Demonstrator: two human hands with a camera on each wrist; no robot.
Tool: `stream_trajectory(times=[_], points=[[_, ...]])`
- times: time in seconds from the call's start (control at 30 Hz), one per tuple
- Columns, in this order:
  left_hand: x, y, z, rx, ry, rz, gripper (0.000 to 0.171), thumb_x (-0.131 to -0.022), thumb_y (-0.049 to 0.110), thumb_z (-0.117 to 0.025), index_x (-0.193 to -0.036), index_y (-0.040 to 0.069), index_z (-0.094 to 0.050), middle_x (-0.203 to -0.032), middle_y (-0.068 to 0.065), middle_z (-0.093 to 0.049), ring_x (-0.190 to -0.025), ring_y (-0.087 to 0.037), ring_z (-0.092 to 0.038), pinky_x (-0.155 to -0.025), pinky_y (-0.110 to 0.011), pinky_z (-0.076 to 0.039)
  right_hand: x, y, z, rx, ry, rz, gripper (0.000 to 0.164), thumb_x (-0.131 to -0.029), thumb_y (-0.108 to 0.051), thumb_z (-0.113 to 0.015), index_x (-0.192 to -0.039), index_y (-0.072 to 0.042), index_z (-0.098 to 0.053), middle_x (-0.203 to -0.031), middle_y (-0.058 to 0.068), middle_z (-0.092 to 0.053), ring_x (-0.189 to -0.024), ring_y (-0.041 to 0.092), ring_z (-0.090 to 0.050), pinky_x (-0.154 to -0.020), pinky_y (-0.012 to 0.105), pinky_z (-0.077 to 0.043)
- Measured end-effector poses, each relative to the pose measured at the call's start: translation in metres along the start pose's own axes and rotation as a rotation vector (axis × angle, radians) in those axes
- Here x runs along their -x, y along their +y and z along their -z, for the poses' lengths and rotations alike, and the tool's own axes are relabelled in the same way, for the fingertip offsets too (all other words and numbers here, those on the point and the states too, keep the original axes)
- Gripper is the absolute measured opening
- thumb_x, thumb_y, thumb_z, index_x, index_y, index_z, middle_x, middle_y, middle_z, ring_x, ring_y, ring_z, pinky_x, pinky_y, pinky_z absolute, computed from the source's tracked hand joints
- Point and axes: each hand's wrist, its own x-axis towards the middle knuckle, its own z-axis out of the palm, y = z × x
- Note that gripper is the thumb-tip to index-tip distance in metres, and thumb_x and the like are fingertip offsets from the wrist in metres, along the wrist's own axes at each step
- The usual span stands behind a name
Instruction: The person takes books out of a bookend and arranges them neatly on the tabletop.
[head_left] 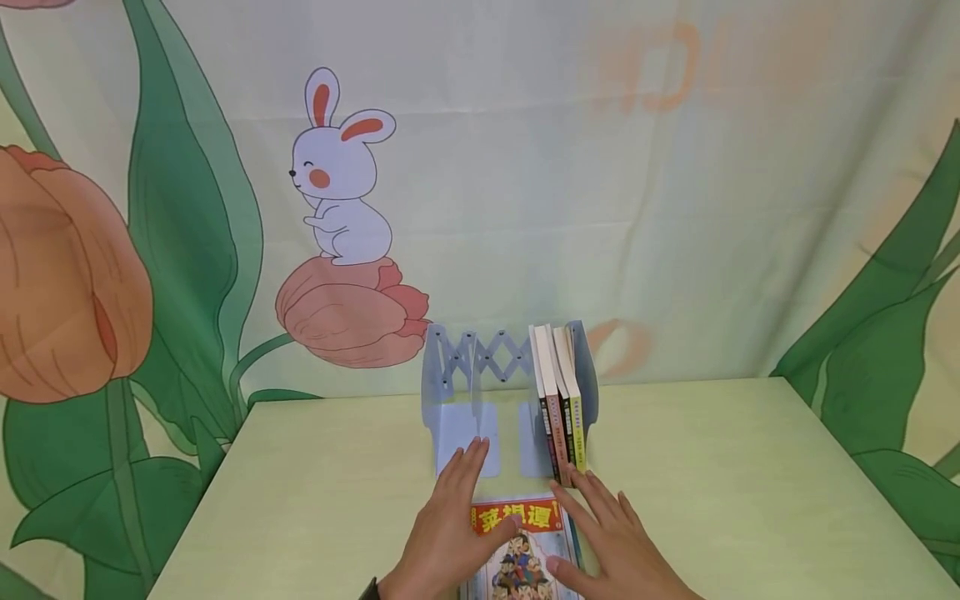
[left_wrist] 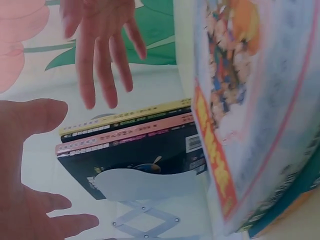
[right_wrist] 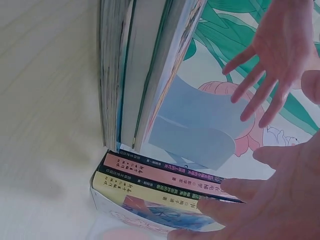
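Observation:
My left hand (head_left: pixel 450 521) is held over the left side of a stack of books, fingers straight and nothing in its grasp. Opposite it, my right hand (head_left: pixel 618 537) spreads its fingers over the stack's right side. The top book (head_left: pixel 517 567) has a red title band with yellow characters and a group of cartoon figures. In the right wrist view, several book edges (right_wrist: pixel 145 75) show the stack is thick. Just beyond the hands stands a blue-grey expandable book rack (head_left: pixel 457 425). Several slim upright books (head_left: pixel 558 392) with black, pink and yellow spines fill its right end.
The rack's left and middle sections show bare base plates, joined by a crisscross lattice (head_left: pixel 502 354). A pale table (head_left: pixel 315 492) extends to both sides. Behind it hangs a cloth backdrop (head_left: pixel 510 183) printed with a rabbit, tulips and leaves.

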Motion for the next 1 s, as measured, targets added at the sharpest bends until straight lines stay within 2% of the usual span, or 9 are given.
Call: stream_trajectory(times=[0.1, 0.2, 0.4, 0.53, 0.73, 1.0], points=[[-0.004, 0.004, 0.002, 0.020, 0.038, 0.000, 0.093, -0.084, 0.050, -0.071, -0.158, 0.026, -0.020, -0.162, -0.003, -0.028, -0.150, -0.031, -0.026, -0.098, -0.064, -0.044, 0.002, -0.001, 0.002, 0.002, -0.006, -0.030, 0.074, -0.089, -0.058, -0.058, -0.153, -0.029, -0.035, -0.163, 0.005, -0.027, -0.148, 0.036, -0.027, -0.109, 0.073, -0.020], [-0.009, 0.007, 0.004, 0.053, 0.054, 0.004, 0.091, -0.085, 0.051, -0.070, -0.158, 0.030, -0.020, -0.161, -0.004, -0.030, -0.149, -0.030, -0.028, -0.101, -0.062, -0.043, 0.004, -0.001, 0.003, 0.007, -0.002, -0.041, 0.074, -0.089, -0.057, -0.058, -0.153, -0.029, -0.035, -0.162, 0.005, -0.028, -0.148, 0.036, -0.027, -0.110, 0.072, -0.021], [-0.020, 0.012, 0.006, 0.145, 0.044, 0.029, 0.088, -0.087, 0.056, -0.066, -0.158, 0.032, -0.019, -0.160, -0.010, -0.030, -0.148, -0.035, -0.031, -0.105, -0.064, -0.037, 0.007, -0.003, 0.003, 0.016, 0.027, -0.026, 0.073, -0.088, -0.057, -0.060, -0.152, -0.033, -0.036, -0.161, 0.005, -0.031, -0.147, 0.036, -0.031, -0.109, 0.071, -0.023], [-0.029, 0.015, 0.006, 0.182, 0.052, 0.033, 0.087, -0.087, 0.056, -0.066, -0.157, 0.029, -0.022, -0.161, -0.008, -0.031, -0.147, -0.034, -0.031, -0.109, -0.064, -0.033, 0.009, -0.003, 0.002, 0.015, 0.044, -0.017, 0.074, -0.086, -0.056, -0.062, -0.152, -0.034, -0.037, -0.160, 0.004, -0.033, -0.146, 0.035, -0.032, -0.109, 0.071, -0.024], [-0.038, 0.023, 0.007, 0.220, 0.064, 0.017, 0.084, -0.089, 0.054, -0.065, -0.157, 0.034, -0.019, -0.162, -0.003, -0.028, -0.149, -0.031, -0.028, -0.113, -0.057, -0.031, 0.011, -0.002, 0.003, 0.038, 0.068, 0.012, 0.075, -0.086, -0.055, -0.062, -0.152, -0.031, -0.037, -0.158, 0.006, -0.036, -0.144, 0.036, -0.035, -0.107, 0.072, -0.027], [-0.052, 0.032, 0.008, 0.248, 0.102, 0.011, 0.082, -0.089, 0.048, -0.067, -0.157, 0.024, -0.026, -0.160, -0.007, -0.033, -0.147, -0.034, -0.033, -0.111, -0.061, -0.032, 0.012, -0.002, 0.006, 0.027, 0.024, -0.037, 0.076, -0.086, -0.058, -0.062, -0.151, -0.026, -0.040, -0.159, 0.006, -0.035, -0.146, 0.035, -0.031, -0.110, 0.070, -0.024]])
